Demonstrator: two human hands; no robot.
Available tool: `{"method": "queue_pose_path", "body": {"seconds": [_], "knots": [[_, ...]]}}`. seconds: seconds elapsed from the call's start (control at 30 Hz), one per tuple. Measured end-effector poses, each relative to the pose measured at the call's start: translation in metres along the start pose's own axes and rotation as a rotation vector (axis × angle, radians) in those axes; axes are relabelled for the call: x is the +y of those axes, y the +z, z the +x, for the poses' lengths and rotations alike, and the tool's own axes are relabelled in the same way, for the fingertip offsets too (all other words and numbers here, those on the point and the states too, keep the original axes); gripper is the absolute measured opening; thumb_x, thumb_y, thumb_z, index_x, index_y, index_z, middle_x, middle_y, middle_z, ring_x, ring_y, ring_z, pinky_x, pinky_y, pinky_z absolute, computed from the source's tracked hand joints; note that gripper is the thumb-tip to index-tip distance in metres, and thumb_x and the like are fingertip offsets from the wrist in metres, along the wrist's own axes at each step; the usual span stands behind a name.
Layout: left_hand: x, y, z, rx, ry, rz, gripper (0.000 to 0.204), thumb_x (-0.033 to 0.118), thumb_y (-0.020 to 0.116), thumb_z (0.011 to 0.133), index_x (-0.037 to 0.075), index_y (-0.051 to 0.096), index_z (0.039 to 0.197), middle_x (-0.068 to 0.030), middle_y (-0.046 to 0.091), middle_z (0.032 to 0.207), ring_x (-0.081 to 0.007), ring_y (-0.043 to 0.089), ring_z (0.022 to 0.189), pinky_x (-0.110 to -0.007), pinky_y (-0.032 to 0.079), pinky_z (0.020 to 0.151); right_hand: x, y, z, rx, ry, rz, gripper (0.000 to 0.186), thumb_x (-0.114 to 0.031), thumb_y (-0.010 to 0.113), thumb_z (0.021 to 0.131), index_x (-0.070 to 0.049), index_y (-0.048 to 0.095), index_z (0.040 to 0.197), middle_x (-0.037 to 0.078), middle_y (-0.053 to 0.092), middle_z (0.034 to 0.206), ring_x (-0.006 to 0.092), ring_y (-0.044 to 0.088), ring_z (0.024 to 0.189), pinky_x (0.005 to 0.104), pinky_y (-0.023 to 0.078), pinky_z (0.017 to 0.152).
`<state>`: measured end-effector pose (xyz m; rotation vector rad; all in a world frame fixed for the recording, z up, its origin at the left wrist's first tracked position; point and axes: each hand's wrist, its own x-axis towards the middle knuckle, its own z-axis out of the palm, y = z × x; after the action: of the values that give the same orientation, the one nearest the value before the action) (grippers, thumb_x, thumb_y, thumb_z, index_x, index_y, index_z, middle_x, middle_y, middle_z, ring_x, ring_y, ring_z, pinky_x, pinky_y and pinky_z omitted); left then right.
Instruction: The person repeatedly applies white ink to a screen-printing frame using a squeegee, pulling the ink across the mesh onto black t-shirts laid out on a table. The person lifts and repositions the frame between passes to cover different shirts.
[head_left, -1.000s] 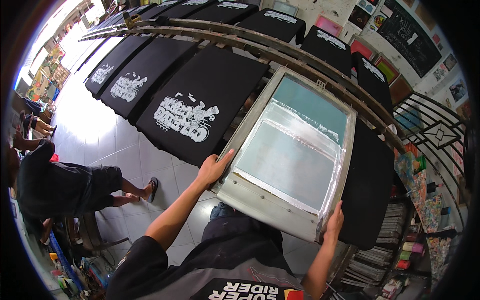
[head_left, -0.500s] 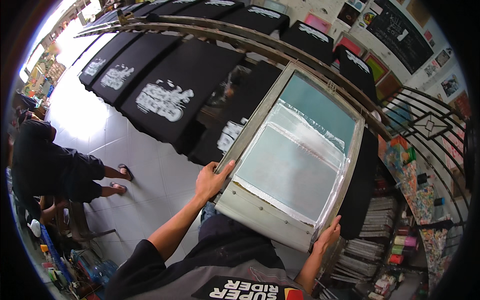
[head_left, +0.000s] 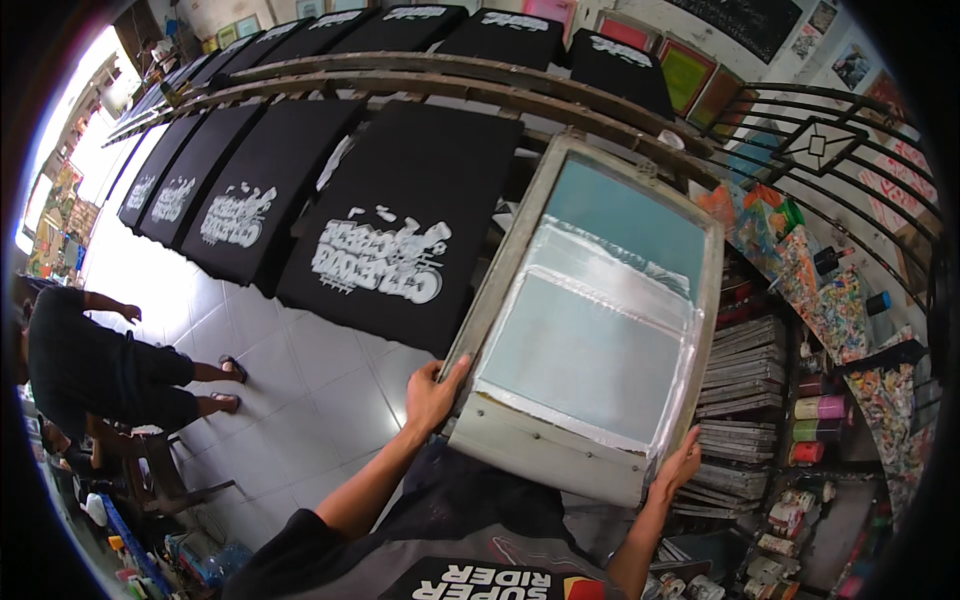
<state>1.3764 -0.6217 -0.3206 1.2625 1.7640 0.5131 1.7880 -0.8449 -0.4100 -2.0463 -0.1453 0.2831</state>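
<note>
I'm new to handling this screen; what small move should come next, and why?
Probably lift the left edge of the printing screen slightly with the left hand, to check beneath: that hand grips it, the right hand supports the opposite side, and the screen hides whatever lies under it.

Blk tees point(head_left: 420, 160) on rail rack point(head_left: 470, 91)

White block capitals across your shirt point(head_left: 490, 582), upside down from above, white graffiti-style lettering on the black cloth point(head_left: 380, 262) nearest you, white prints on the other black cloths point(head_left: 232, 215), faint chalk marks, perhaps writing, on the blackboard point(head_left: 745, 25).
</note>
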Motion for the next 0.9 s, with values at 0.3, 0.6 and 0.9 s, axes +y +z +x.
{"method": "queue_pose_path", "body": {"seconds": [0.3, 0.6, 0.9], "knots": [[0.015, 0.02, 0.017, 0.189, 0.143, -0.021, 0.069, 0.058, 0.077, 0.097, -0.011, 0.077, 0.093, -0.0058, 0.063, 0.067, -0.0121, 0.053, 0.068, -0.038, 0.045, 0.063, -0.039, 0.042, 0.048, -0.125, -0.008, -0.042, 0.075, -0.069, 0.062, 0.103, 0.006, 0.068, 0.107, 0.016, 0.066, 0.089, 0.0242, 0.061, 0.086, 0.0408, 0.049, 0.081], [0.036, 0.04, 0.048, 0.145, 0.173, -0.009, 0.064, 0.054, 0.076, 0.099, -0.011, 0.078, 0.101, -0.0166, 0.076, 0.078, -0.0156, 0.068, 0.074, -0.038, 0.055, 0.073, -0.055, 0.064, 0.086, -0.152, 0.06, -0.044, 0.076, -0.071, 0.063, 0.102, 0.005, 0.066, 0.105, 0.011, 0.061, 0.089, 0.0232, 0.057, 0.085, 0.0409, 0.048, 0.082], [0.048, 0.058, 0.046, 0.073, 0.137, 0.02, 0.058, 0.049, 0.075, 0.102, -0.008, 0.075, 0.093, -0.0056, 0.057, 0.064, -0.0088, 0.045, 0.066, -0.036, 0.042, 0.058, -0.04, 0.062, 0.118, -0.163, 0.023, -0.004, 0.068, -0.066, 0.064, 0.104, 0.002, 0.061, 0.103, 0.015, 0.066, 0.098, 0.0227, 0.061, 0.095, 0.0398, 0.048, 0.089]]}}
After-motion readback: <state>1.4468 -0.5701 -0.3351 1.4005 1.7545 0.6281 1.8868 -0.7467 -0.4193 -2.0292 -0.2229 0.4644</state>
